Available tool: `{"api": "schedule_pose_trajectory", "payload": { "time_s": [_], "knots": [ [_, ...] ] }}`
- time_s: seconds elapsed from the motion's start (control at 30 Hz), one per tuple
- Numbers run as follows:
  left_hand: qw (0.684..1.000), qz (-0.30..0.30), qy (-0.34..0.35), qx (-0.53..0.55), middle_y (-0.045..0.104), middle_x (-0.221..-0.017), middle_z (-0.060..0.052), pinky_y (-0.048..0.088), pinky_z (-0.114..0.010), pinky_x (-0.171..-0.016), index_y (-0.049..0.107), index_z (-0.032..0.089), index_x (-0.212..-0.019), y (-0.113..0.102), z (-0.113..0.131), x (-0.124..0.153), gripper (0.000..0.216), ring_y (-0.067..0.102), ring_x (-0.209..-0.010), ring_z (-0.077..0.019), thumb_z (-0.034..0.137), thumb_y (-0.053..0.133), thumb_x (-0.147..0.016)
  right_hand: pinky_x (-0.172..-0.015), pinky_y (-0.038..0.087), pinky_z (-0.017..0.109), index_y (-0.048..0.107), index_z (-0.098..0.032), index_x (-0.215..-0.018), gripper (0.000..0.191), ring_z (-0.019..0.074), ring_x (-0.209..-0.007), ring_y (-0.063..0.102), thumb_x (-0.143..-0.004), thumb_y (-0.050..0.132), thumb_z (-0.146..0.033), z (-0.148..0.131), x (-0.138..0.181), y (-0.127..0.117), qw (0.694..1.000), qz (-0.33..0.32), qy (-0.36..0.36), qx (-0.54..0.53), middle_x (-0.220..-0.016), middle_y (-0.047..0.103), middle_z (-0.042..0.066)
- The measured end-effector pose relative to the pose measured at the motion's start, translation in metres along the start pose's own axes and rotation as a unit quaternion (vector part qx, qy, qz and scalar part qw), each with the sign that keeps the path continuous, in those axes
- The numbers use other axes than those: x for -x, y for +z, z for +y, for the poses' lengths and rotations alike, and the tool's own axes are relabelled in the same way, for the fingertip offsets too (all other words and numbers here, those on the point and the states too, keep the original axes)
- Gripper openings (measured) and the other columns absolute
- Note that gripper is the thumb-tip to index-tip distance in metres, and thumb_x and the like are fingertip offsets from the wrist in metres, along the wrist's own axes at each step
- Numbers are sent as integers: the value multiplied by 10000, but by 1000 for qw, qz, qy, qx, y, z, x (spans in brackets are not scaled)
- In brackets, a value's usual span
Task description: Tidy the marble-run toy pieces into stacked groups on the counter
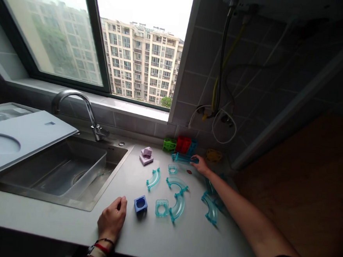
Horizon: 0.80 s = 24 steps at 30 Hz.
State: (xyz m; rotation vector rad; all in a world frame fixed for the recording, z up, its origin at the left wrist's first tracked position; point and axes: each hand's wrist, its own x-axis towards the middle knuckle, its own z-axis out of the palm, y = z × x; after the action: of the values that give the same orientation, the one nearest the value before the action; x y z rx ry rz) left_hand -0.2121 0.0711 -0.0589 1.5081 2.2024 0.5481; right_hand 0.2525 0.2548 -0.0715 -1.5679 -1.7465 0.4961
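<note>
My right hand (200, 164) reaches across the counter, its fingers closed on the right end of a straight clear teal track piece (182, 158). My left hand (112, 218) rests on the counter's front part in a loose fist, with nothing showing in it. Just right of that fist sits a blue cube block (140, 204) with a round hole. Beside the cube lies a clear teal square plate (161, 208), and a smaller one (172, 169) lies farther back. Several curved teal track pieces (178, 207) are spread over the counter, another curve (210, 207) under my right forearm.
Green (169, 145), red (183, 144) and yellow blocks (213, 155) stand along the back wall. Lilac blocks (146, 156) are stacked near the steel sink (115, 171). A pale board (32, 138) lies over the sink's left side, by a curved faucet (86, 107).
</note>
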Motion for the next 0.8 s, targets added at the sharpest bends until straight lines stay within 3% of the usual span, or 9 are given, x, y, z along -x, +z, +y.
{"api": "schedule_pose_trajectory", "payload": {
  "time_s": [0.33, 0.8],
  "knots": [
    [1000, 16, 25, -3, 667, -741, -43, 252, -249, -580, 624, 233, -753, -3, 3, 5, 414, 536, -671, -203, 498, 412, -988, -918, 571, 454, 628, -176, -1241, 309, 237, -1077, 664, -982, 643, -344, -5, 5, 19, 998, 40, 0, 53, -1265, 647, 91],
    [1000, 4, 26, -12, 646, -719, -36, 280, -267, -582, 591, 250, -720, -5, 5, 5, 443, 559, -682, -218, 528, 375, -989, -929, 564, 459, 631, -178, -1233, 303, 240, -1088, 656, -980, 644, -346, -6, 17, 15, 993, 64, -22, 99, -1275, 641, 92]
  ]
}}
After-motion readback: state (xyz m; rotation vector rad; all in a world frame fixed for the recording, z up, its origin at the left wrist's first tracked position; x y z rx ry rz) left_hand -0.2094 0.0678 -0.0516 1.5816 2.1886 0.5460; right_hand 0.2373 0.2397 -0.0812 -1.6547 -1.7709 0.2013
